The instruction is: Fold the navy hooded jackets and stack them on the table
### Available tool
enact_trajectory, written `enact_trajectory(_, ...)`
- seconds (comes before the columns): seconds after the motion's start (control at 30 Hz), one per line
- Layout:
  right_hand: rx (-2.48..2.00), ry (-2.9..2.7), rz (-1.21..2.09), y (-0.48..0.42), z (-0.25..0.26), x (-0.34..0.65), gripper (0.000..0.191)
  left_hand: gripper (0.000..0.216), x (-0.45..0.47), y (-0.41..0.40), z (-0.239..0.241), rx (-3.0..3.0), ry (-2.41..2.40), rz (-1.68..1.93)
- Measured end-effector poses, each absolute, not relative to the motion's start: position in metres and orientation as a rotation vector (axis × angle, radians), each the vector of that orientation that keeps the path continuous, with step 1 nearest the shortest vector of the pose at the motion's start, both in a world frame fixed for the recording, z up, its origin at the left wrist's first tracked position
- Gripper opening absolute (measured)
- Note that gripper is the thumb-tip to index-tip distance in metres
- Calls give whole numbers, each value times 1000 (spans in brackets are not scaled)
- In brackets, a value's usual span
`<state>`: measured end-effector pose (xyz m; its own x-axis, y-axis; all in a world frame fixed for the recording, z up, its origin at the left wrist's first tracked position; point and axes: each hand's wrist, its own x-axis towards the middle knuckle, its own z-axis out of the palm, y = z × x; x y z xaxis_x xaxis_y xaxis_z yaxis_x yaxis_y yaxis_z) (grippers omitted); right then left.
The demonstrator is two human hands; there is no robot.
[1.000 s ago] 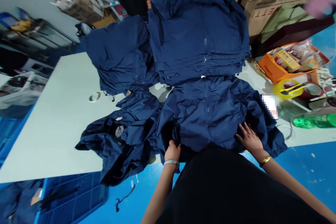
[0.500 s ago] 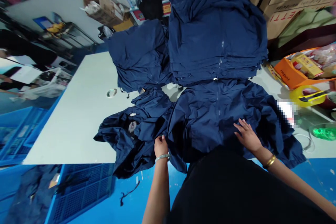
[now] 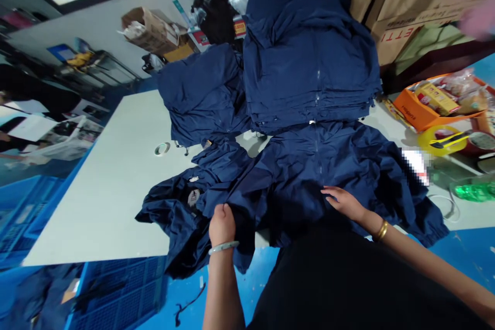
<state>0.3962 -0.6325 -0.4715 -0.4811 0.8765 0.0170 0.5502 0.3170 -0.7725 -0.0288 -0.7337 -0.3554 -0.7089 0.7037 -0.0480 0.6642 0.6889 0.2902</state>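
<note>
A navy jacket (image 3: pixel 297 170) with a front zip lies spread on the white table, its right-hand sleeve reaching the table's front edge. My left hand (image 3: pixel 222 225), a pale bangle at its wrist, is closed on the jacket's left-hand sleeve and holds it over a second navy garment (image 3: pixel 170 216). That garment lies crumpled, with a round pale patch inside. On the jacket front, just right of the zip, my right hand (image 3: pixel 346 203) rests with fingers stretched out. Behind the jacket is a tall stack of folded navy jackets (image 3: pixel 309 62).
A lower navy pile (image 3: pixel 204 93) stands left of the stack. A tape roll (image 3: pixel 162 149) lies on the white table (image 3: pixel 96 180). To the right are an orange box (image 3: pixel 417 113), a yellow tape roll (image 3: pixel 441 140) and a green bottle (image 3: pixel 475 192). Blue crates (image 3: pixel 116 289) stand at lower left.
My left hand has moved left and slightly down, drawing the jacket's sleeve out over the other garment. My right hand has slid left toward the zip. The view has tilted up slightly.
</note>
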Motion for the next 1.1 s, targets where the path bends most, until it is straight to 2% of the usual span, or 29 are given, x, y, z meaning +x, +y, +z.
enact_trajectory(0.1,-1234,-1920,1322,-635,-454,382,42,27,-5,-718,-307,1323,2722,469)
enact_trajectory(0.2,-1115,-1597,1737,-639,-435,373,57,32,51,-697,-280,1580,2385,680)
enact_trajectory(0.27,-1022,-1340,1989,-641,-427,372,67,40,96,-685,-282,1747,1949,730)
enact_trajectory(0.33,-989,-1082,2153,-642,-426,376,75,50,134,-676,-295,1840,1547,628)
enact_trajectory(0.4,-1049,-883,2197,-646,-431,383,76,54,155,-667,-313,1835,1424,516)
enact_trajectory(0.57,-1397,-758,1996,-664,-448,401,64,39,123,-626,-349,1770,1918,500)
enact_trajectory(0.7,-1694,-1151,1698,-667,-442,395,52,54,63,-575,-361,1816,2219,441)
enact_trajectory(0.77,-1737,-1566,1433,-663,-433,384,43,59,42,-551,-367,1893,2232,326)
enact_trajectory(0.83,-1567,-2000,1208,-659,-425,370,39,59,30,-530,-373,1997,2176,201)
enact_trajectory(0.93,-1325,-2476,1065,-656,-418,347,47,55,23,-503,-381,2118,2053,73)
enact_trajectory(1.0,-1382,-2670,1010,-656,-417,334,52,47,21,-489,-384,2158,1971,11)
enact_trajectory(1.1,-1596,-2739,936,-656,-418,328,44,26,13,-472,-382,2189,1868,-54)
